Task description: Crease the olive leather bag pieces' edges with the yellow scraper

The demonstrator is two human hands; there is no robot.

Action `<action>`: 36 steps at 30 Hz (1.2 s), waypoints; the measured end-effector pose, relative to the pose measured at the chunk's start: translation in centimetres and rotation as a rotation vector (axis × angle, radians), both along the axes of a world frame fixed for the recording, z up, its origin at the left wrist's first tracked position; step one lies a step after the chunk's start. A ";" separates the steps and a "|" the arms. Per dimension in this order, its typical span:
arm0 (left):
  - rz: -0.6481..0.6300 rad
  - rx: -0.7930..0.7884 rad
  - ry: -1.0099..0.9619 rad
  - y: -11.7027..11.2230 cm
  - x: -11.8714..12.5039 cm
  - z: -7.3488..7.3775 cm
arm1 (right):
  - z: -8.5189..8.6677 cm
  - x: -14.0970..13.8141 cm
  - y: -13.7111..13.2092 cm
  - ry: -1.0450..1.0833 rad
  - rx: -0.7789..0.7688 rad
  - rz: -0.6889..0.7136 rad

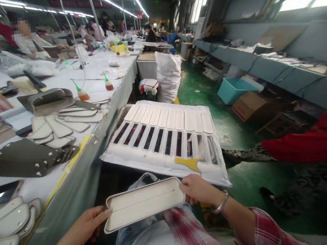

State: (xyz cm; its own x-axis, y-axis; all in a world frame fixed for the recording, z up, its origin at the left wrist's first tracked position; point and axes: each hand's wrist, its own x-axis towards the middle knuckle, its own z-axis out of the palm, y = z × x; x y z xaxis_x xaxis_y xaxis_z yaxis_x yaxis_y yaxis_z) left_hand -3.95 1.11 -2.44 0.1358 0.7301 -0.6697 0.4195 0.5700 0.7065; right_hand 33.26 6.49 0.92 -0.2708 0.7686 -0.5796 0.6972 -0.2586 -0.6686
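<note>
A long cream panel (144,202) with rounded corners, a dark edge and a line along its middle lies across my lap, held up at both ends. My left hand (93,220) pinches its left end, thumb on top. At the right end my right hand (195,188), with a bracelet on the wrist, grips the corner; some of its fingers are hidden beneath. Beyond my hands stands a white slotted rack (155,160). A row of cream strips (170,118) lies along its far side, and a yellow scraper-like tool (188,163) rests on its near edge.
On the left table (95,77) are cream pieces (58,128), dark grey pieces (19,157), a grey bag-like piece (47,101) and small bottles (108,82). A white sack (169,75) stands past the rack. A person's red sleeve (312,135) is at right, near a teal bin (234,89).
</note>
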 end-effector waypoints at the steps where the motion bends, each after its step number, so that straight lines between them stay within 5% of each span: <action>1: -0.006 -0.005 0.008 0.1 0.1 0.0 | 0.0 -0.1 0.1 -0.015 0.015 -0.007; 10: -0.007 -0.034 -0.033 0.1 0.4 0.3 | -0.4 -0.6 1.2 -0.035 0.004 -0.012; 15: -0.231 0.128 0.300 0.9 -0.2 1.8 | -0.6 -0.1 1.7 0.104 -0.126 -0.030; 18: -0.392 0.380 0.563 1.8 3.2 4.1 | -0.4 0.5 1.5 0.208 -0.233 -0.082; 20: -0.551 0.591 0.494 2.4 7.2 5.1 | -0.2 0.7 1.1 0.161 -0.195 -0.064; 22: -0.737 0.785 0.342 3.1 11.6 5.1 | 0.0 0.5 0.7 0.057 -0.105 -0.005; 25: -0.966 0.838 0.299 4.0 16.3 4.0 | 0.3 0.1 0.2 -0.047 -0.007 0.049; 29: -1.038 0.809 0.329 4.5 17.4 2.8 | 0.2 -0.3 0.3 -0.048 -0.019 0.013; 36: -1.040 0.770 0.321 4.6 16.5 3.4 | 0.3 -0.9 1.0 -0.017 -0.091 0.008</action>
